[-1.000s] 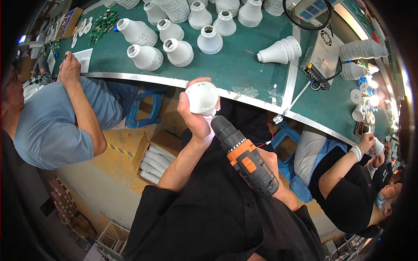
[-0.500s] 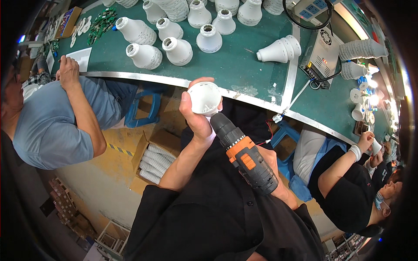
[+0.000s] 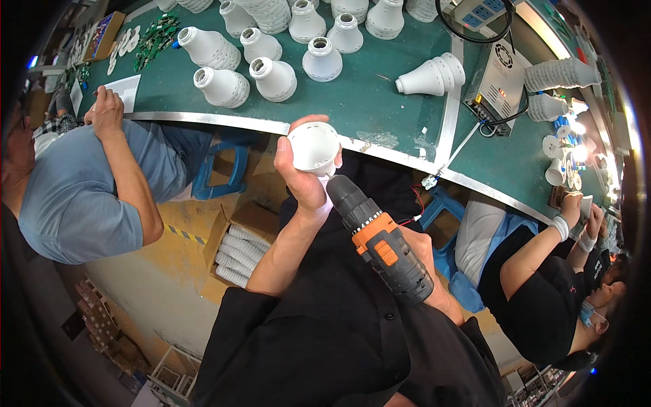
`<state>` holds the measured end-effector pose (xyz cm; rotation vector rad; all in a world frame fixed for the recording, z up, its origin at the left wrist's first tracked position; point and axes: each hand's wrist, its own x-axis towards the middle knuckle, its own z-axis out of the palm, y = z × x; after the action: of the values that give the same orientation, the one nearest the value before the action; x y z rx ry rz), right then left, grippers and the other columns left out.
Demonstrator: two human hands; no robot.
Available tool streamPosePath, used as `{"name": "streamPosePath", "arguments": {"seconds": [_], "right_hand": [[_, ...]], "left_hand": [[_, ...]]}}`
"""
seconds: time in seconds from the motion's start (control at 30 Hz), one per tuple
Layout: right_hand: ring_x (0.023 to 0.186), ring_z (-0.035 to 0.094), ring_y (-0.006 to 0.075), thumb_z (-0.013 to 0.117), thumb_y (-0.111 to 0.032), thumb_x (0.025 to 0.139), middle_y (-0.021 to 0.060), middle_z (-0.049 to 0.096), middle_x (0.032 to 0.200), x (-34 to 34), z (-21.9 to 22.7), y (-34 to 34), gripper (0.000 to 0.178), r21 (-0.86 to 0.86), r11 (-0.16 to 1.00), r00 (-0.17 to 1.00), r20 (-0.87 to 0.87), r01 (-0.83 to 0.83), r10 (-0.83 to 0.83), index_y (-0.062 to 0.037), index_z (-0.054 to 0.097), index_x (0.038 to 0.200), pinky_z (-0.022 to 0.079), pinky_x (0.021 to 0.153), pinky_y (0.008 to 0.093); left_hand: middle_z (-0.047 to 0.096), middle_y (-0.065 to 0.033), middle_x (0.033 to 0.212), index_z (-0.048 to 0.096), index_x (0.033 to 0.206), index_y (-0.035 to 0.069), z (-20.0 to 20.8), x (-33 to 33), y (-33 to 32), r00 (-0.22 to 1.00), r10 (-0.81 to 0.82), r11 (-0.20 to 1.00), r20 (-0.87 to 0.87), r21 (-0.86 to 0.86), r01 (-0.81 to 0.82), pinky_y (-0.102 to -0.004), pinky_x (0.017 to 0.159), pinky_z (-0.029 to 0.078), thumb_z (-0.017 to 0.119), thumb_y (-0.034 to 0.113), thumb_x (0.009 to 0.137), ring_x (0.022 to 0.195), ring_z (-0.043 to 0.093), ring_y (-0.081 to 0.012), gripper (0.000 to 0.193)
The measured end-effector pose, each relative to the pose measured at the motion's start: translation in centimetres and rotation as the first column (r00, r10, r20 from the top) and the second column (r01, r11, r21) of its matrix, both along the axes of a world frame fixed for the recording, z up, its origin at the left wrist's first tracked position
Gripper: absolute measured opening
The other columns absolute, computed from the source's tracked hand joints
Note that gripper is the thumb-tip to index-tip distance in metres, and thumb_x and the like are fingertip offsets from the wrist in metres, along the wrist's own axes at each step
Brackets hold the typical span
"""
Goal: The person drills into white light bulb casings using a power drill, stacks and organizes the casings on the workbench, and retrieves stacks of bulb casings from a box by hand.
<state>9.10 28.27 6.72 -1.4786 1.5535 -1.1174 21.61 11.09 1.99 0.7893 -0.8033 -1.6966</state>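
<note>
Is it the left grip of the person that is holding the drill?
No, the right grip holds the drill, while the left grip holds a white cup.

Single fisheye view from the wearer's head, left unit of a side-by-side pair, facing down past the black shirt [image 3: 291,346], left hand's fingers [image 3: 302,120] at close range, worktop [image 3: 366,88] beyond, its near edge bowed.
</note>
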Motion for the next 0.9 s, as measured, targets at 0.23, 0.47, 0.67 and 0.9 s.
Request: {"name": "streamPosePath", "arguments": {"seconds": [0.23,0.47,0.67,0.9], "right_hand": [[0.053,0.057,0.0229,0.075,-0.002,0.071,0.0087,0.054,0.067,0.03,-0.11,0.38,0.016,0.034,0.999,0.999,0.037,0.017,-0.018,0.0020,0.062,0.080,0.043,0.047,0.0332],[0.054,0.059,0.0236,0.075,-0.002,0.071,0.0091,0.055,0.068,-0.10,-0.19,0.57,0.016,0.037,0.999,0.999,0.048,0.008,-0.010,0.0019,0.063,0.081,0.044,0.048,0.0335],[0.055,0.059,0.0243,0.075,-0.003,0.071,0.0098,0.056,0.069,-0.12,0.37,0.32,0.017,0.059,0.998,0.999,0.030,0.017,-0.019,0.0020,0.063,0.082,0.044,0.049,0.0338],[0.055,0.060,0.0240,0.075,-0.003,0.071,0.0096,0.057,0.070,0.12,0.16,0.35,0.017,0.052,0.998,0.996,0.081,0.036,-0.040,0.0021,0.063,0.082,0.045,0.049,0.0333]], "left_hand": [[0.059,-0.0132,0.069,0.054,0.118,-0.006,-0.01,0.06,-0.18,1.000,0.007,1.000,0.013,-0.007,-0.007,-0.0300,0.053,0.043,0.025,0.055,0.099,0.057,0.054,-0.0195,0.070],[0.060,-0.0130,0.070,0.055,0.118,-0.006,-0.17,0.21,-0.27,1.000,0.015,1.000,0.009,-0.017,-0.015,-0.0300,0.052,0.043,0.026,0.055,0.099,0.057,0.054,-0.0195,0.069],[0.059,-0.0129,0.068,0.056,0.117,-0.005,-0.52,0.29,-0.71,1.000,0.010,1.000,-0.019,-0.012,-0.011,-0.0302,0.052,0.044,0.026,0.054,0.100,0.057,0.054,-0.0192,0.068],[0.058,-0.0128,0.068,0.057,0.116,-0.004,-0.79,0.28,-0.99,1.000,0.016,1.000,-0.010,-0.004,-0.016,-0.0297,0.051,0.043,0.025,0.054,0.099,0.057,0.053,-0.0189,0.068]]}}
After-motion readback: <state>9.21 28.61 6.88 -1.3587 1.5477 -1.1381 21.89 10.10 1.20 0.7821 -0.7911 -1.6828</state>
